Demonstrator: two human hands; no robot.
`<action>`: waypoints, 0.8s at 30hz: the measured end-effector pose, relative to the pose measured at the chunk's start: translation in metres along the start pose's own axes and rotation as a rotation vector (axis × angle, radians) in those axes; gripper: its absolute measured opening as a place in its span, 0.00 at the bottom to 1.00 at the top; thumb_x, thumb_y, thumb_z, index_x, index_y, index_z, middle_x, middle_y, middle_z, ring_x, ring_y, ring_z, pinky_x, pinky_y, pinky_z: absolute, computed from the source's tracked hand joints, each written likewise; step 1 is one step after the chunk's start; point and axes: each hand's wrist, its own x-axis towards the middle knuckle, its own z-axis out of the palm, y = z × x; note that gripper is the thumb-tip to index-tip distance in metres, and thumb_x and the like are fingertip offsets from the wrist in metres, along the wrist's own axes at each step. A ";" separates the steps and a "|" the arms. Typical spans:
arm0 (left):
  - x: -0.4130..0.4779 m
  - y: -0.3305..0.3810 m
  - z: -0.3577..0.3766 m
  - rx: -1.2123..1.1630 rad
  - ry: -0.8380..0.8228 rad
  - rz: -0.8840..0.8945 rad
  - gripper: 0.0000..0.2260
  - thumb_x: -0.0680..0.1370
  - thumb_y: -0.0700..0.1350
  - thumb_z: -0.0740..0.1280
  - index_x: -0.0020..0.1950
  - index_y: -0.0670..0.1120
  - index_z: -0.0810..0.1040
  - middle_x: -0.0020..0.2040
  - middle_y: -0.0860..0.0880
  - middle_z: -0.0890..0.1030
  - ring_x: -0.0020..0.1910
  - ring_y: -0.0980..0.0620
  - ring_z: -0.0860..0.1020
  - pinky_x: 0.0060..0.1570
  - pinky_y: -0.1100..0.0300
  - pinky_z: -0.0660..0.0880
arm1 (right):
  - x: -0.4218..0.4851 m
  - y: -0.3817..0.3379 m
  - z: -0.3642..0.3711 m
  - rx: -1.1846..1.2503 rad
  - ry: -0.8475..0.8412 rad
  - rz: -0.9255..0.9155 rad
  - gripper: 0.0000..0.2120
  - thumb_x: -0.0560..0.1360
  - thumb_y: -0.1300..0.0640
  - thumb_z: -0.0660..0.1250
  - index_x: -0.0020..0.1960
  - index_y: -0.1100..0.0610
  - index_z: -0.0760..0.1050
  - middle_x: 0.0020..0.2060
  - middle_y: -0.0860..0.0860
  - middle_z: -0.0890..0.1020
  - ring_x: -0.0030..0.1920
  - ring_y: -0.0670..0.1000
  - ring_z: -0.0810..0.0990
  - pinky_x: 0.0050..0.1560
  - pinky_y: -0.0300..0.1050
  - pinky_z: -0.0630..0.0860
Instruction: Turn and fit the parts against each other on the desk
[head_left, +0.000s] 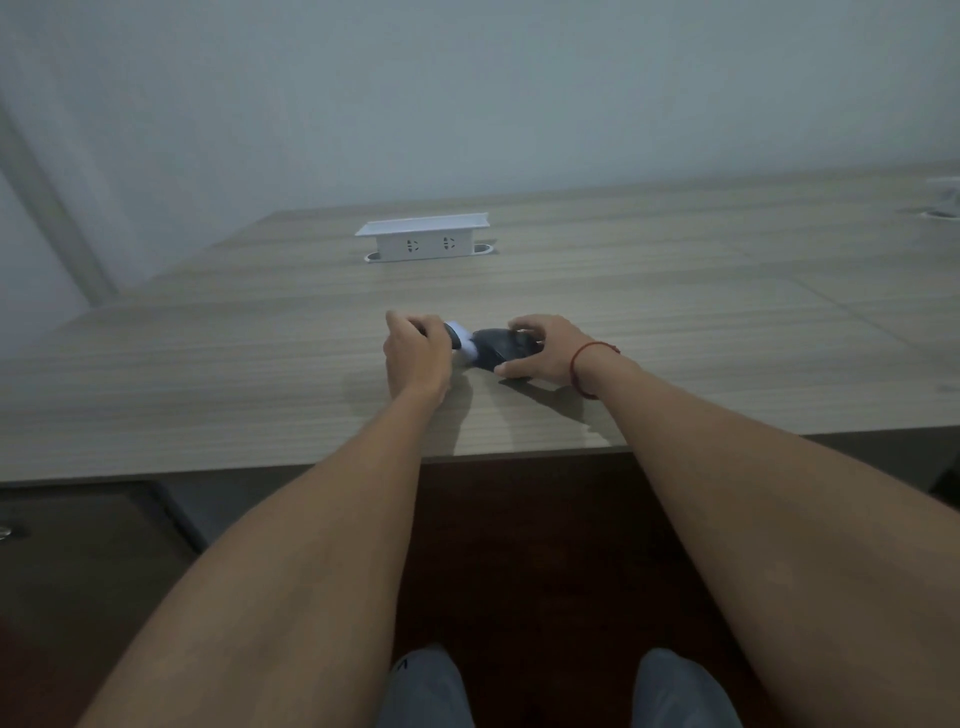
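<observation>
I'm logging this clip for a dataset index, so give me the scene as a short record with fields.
surface: wooden table
left hand: grips a dark handle with a white end
right hand: holds a dark object on the table
contact: white end meets the dark object
right wrist: red cord bracelet
behind: white socket box, raised from the table

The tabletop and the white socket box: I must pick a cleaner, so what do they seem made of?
Tabletop: probably wood-look laminate, matte, with straight printed-looking grain bands. Socket box: smooth white plastic or painted metal, with crisp edges; the picture leaves that open.
</observation>
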 end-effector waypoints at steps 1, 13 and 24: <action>-0.001 0.000 -0.001 -0.032 0.027 0.024 0.05 0.80 0.44 0.56 0.49 0.43 0.66 0.44 0.47 0.74 0.43 0.47 0.73 0.42 0.55 0.70 | 0.000 0.001 -0.003 0.013 -0.038 0.013 0.42 0.66 0.52 0.77 0.75 0.54 0.62 0.72 0.53 0.70 0.70 0.55 0.70 0.67 0.48 0.67; 0.005 -0.002 0.000 0.080 0.024 0.054 0.12 0.81 0.49 0.57 0.44 0.42 0.69 0.42 0.46 0.74 0.41 0.46 0.74 0.42 0.55 0.69 | 0.005 -0.005 -0.008 -0.044 -0.087 0.048 0.31 0.73 0.72 0.55 0.70 0.49 0.70 0.71 0.58 0.69 0.65 0.60 0.73 0.61 0.49 0.76; 0.003 0.000 0.005 -0.025 -0.049 0.038 0.17 0.81 0.51 0.59 0.36 0.44 0.70 0.37 0.48 0.76 0.39 0.48 0.72 0.39 0.58 0.68 | 0.001 -0.001 -0.004 0.068 0.179 0.174 0.29 0.67 0.42 0.72 0.61 0.61 0.76 0.59 0.57 0.79 0.59 0.57 0.79 0.61 0.52 0.76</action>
